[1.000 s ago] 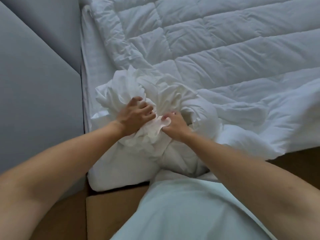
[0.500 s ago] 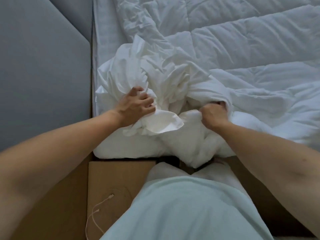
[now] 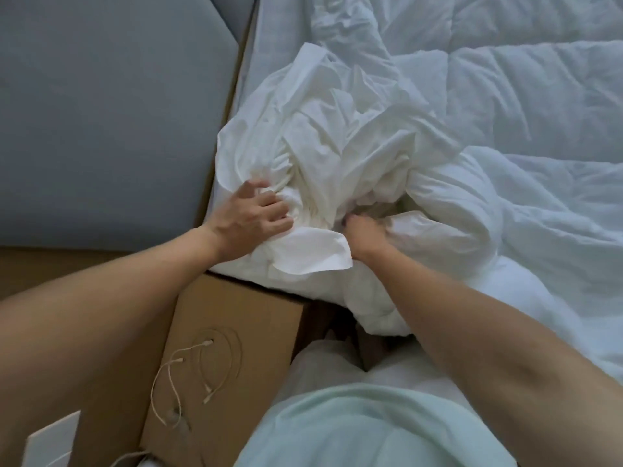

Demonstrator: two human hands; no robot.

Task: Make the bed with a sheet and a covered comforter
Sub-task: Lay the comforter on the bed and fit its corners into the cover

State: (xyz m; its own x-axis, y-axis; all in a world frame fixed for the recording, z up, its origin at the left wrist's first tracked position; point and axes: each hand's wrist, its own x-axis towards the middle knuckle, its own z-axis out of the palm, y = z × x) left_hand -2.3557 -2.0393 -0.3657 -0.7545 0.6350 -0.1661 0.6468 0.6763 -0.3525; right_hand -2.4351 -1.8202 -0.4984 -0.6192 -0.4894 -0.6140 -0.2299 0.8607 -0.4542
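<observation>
Presently, a bunched white cover is heaped at the near left corner of the bed, over the quilted comforter spread across the mattress. The left hand is closed on gathered cover fabric. The right hand is curled into the folds; what it clutches cannot be told. White cables are seen on a brown nightstand beside the bed.
</observation>
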